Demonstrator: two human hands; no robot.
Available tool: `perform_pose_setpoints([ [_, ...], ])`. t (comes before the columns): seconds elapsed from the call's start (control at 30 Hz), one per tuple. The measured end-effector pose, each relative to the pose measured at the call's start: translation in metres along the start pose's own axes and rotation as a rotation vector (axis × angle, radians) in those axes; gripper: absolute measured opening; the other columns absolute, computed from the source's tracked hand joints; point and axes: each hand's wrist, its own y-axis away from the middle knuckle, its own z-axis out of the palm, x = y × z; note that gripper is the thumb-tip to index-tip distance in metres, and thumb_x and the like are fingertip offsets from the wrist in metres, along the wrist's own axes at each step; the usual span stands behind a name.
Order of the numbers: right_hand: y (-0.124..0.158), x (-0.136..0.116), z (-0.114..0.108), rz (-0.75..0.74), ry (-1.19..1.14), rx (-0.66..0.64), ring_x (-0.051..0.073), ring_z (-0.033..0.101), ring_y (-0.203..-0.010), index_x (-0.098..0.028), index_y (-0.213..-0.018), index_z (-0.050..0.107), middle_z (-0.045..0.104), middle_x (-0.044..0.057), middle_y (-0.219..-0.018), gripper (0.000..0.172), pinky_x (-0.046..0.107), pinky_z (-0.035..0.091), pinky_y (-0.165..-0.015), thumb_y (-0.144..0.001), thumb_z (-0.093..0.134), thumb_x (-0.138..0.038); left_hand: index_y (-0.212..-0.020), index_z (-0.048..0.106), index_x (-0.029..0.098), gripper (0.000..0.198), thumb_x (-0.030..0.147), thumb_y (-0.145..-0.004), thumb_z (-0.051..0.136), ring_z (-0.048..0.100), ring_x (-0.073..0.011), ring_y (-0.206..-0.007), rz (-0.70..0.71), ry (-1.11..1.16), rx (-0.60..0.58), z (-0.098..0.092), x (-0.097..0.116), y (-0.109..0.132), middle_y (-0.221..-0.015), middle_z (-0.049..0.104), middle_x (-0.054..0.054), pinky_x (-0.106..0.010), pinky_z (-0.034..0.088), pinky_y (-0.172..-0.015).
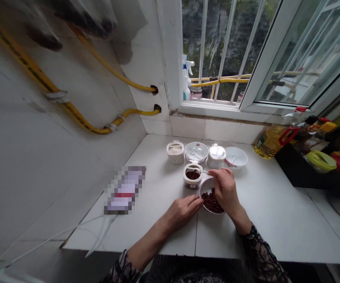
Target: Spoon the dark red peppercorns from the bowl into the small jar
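Note:
My right hand (225, 190) pinches the thin handle of a small white spoon (204, 172), which reaches left over the mouth of a lidded seasoning jar (192, 185). Dark red dried bits, perhaps chili pieces, fill part of that jar, whose lid is raised. Just below and to the right is a white bowl with a pink rim (200, 189), holding a heap of similar dark red bits (211, 201). The fingers of my left hand (183, 212) grip this bowl's left edge. The right hand hides part of the bowl, and the spoon's tip is hard to make out.
Behind stand a jar of white grains (175, 157), a flowered bowl (196, 149), another seasoning jar (216, 159) and a shallow bowl (237, 158). A pixelated phone-like object (125, 190) with cables lies left. An oil bottle (273, 139) and black condiment box (290, 167) stand right.

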Motion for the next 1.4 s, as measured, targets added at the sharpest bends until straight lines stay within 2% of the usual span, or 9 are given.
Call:
perform_pose_setpoints([
  [0.1, 0.000, 0.000, 0.001, -0.119, 0.098, -0.084, 0.020, 0.066, -0.081, -0.021, -0.097, 0.065, 0.074, 0.005, -0.091, 0.030, 0.044, 0.039, -0.097, -0.087, 0.041, -0.008, -0.109, 0.054, 0.015, 0.018, 0.018, -0.100, 0.039, 0.068, -0.0139, -0.074, -0.002, -0.001, -0.011, 0.001, -0.001, 0.002, -0.090, 0.067, -0.008, -0.021, 0.056, -0.061],
  [0.33, 0.003, 0.018, -0.025, 0.056, 0.147, 0.082, 0.022, 0.064, -0.077, -0.024, -0.088, 0.064, 0.072, 0.002, -0.072, 0.020, 0.042, 0.043, -0.092, -0.088, 0.044, -0.018, -0.110, 0.053, 0.015, 0.017, 0.018, -0.100, 0.039, 0.069, -0.0142, -0.076, 0.006, 0.021, -0.004, 0.001, -0.002, 0.002, -0.092, 0.068, -0.008, -0.021, 0.057, -0.062],
  [0.5, 0.011, 0.034, -0.031, -0.003, 0.221, -0.069, 0.018, 0.063, -0.066, -0.022, -0.080, 0.062, 0.071, 0.000, -0.072, 0.019, 0.042, 0.040, -0.092, -0.084, 0.045, -0.015, -0.109, 0.053, 0.016, 0.017, 0.019, -0.100, 0.040, 0.069, -0.0140, -0.077, 0.007, 0.020, -0.006, -0.001, 0.000, 0.000, -0.092, 0.068, -0.007, -0.020, 0.057, -0.062],
  [0.67, 0.015, 0.030, -0.020, -0.035, 0.235, -0.218, 0.017, 0.062, -0.067, -0.020, -0.080, 0.061, 0.071, 0.002, -0.074, 0.019, 0.042, 0.036, -0.094, -0.083, 0.044, -0.012, -0.109, 0.054, 0.016, 0.017, 0.018, -0.099, 0.041, 0.069, -0.0136, -0.077, 0.005, 0.010, -0.001, -0.001, 0.000, 0.000, -0.091, 0.068, -0.008, -0.020, 0.057, -0.064],
  [0.8, 0.017, 0.025, -0.012, 0.059, 0.126, -0.261, 0.017, 0.063, -0.068, -0.021, -0.078, 0.061, 0.072, 0.001, -0.076, 0.020, 0.043, 0.036, -0.095, -0.083, 0.044, -0.013, -0.109, 0.054, 0.015, 0.017, 0.017, -0.098, 0.041, 0.069, -0.0140, -0.078, 0.001, 0.014, 0.001, 0.000, 0.000, 0.000, -0.092, 0.068, -0.008, -0.021, 0.057, -0.065],
  [1.0, 0.017, 0.026, -0.015, 0.318, -0.009, -0.112, 0.023, 0.064, -0.084, -0.024, -0.073, 0.065, 0.072, 0.003, -0.071, 0.020, 0.037, 0.045, -0.084, -0.078, 0.046, -0.021, -0.107, 0.054, 0.015, 0.016, 0.018, -0.099, 0.040, 0.069, -0.0142, -0.074, 0.010, 0.014, 0.004, -0.001, -0.001, 0.001, -0.090, 0.068, -0.008, -0.020, 0.056, -0.061],
  [1.1, 0.015, 0.026, -0.020, 0.417, -0.101, -0.113, 0.022, 0.064, -0.072, -0.023, -0.073, 0.065, 0.068, 0.001, -0.059, 0.020, 0.036, 0.046, -0.082, -0.078, 0.047, -0.025, -0.109, 0.054, 0.015, 0.016, 0.017, -0.098, 0.042, 0.069, -0.0138, -0.076, 0.007, 0.015, -0.007, -0.001, -0.001, 0.000, -0.091, 0.068, -0.008, -0.020, 0.056, -0.062],
  [1.23, 0.013, 0.025, -0.022, 0.438, -0.106, -0.077, 0.021, 0.063, -0.065, -0.022, -0.070, 0.064, 0.067, 0.000, -0.057, 0.019, 0.037, 0.046, -0.083, -0.077, 0.047, -0.026, -0.109, 0.053, 0.015, 0.016, 0.018, -0.099, 0.041, 0.069, -0.0142, -0.077, 0.005, 0.012, -0.004, 0.000, -0.001, 0.000, -0.091, 0.068, -0.008, -0.020, 0.057, -0.063],
  [1.4, 0.014, 0.026, -0.021, 0.508, -0.196, -0.061, 0.020, 0.062, -0.059, -0.021, -0.070, 0.065, 0.067, 0.001, -0.056, 0.018, 0.031, 0.049, -0.067, -0.076, 0.049, -0.027, -0.110, 0.053, 0.016, 0.016, 0.018, -0.099, 0.041, 0.069, -0.0133, -0.076, 0.004, 0.007, -0.005, 0.001, -0.002, 0.002, -0.091, 0.068, -0.008, -0.019, 0.057, -0.062],
])
